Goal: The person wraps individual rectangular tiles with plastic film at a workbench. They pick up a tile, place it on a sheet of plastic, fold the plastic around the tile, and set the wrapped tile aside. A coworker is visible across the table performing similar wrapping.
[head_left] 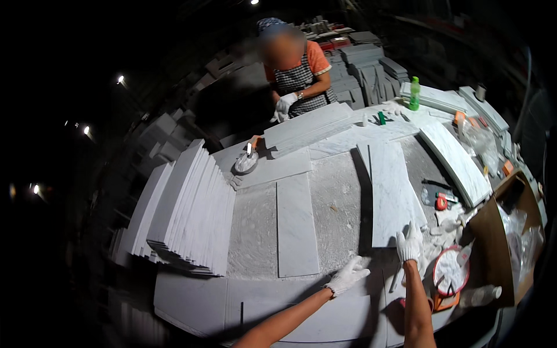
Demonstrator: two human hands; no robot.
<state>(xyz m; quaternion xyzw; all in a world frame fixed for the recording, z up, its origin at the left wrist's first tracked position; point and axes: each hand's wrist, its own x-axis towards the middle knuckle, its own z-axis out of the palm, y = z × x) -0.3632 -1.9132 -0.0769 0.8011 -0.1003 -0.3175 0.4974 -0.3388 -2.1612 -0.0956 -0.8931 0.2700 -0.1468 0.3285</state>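
Observation:
White knit gloves cover both of my hands. My left hand reaches over the near part of the worktable, its fingers stretched out with nothing in them. My right hand lies at the near right corner of a long white-grey marble slab, fingers extended; whether it presses on the slab I cannot tell. That slab rests on another one, whose edge shows at its right. To the left, a single narrow marble slab lies flat on the dusty grey surface.
A tall row of slabs leans at the left. Across the table stands a co-worker in a checked apron. At the right are a white-filled bowl, a red tape measure, a cardboard box and a green bottle.

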